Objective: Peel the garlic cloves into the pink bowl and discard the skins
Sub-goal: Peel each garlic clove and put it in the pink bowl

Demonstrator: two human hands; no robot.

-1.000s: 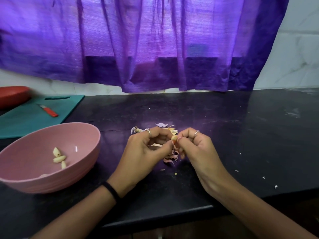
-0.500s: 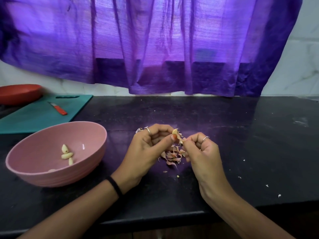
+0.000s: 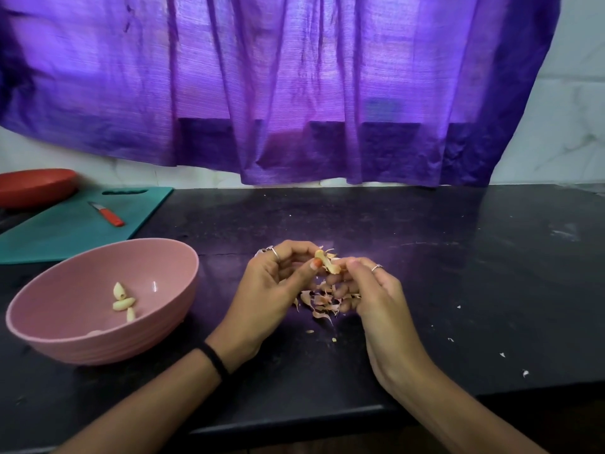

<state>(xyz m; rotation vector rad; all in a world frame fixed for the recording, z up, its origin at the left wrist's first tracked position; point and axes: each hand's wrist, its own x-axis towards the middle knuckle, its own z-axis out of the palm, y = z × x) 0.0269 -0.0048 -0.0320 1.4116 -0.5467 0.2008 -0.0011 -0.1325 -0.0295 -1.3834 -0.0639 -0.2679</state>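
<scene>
Head view, centre of frame: left hand [image 3: 275, 283] pinching a garlic clove [image 3: 324, 262] between thumb and curled fingers, just above the black counter [image 3: 458, 273]. Right hand [image 3: 370, 290], immediately right of it, fingers curled in, fingertips touching the clove's lower end and a flap of skin. Directly below both, a heap of loose skins [image 3: 322, 304]. Lower left: pink bowl [image 3: 65, 342] with three peeled cloves [image 3: 122, 301] inside. Upper left: teal cutting board [image 3: 65, 234] with a red-handled knife [image 3: 109, 216], untouched. Clove likely small, firm, light, slick once bare; skin papery and brittle, best caught at a torn tip.
</scene>
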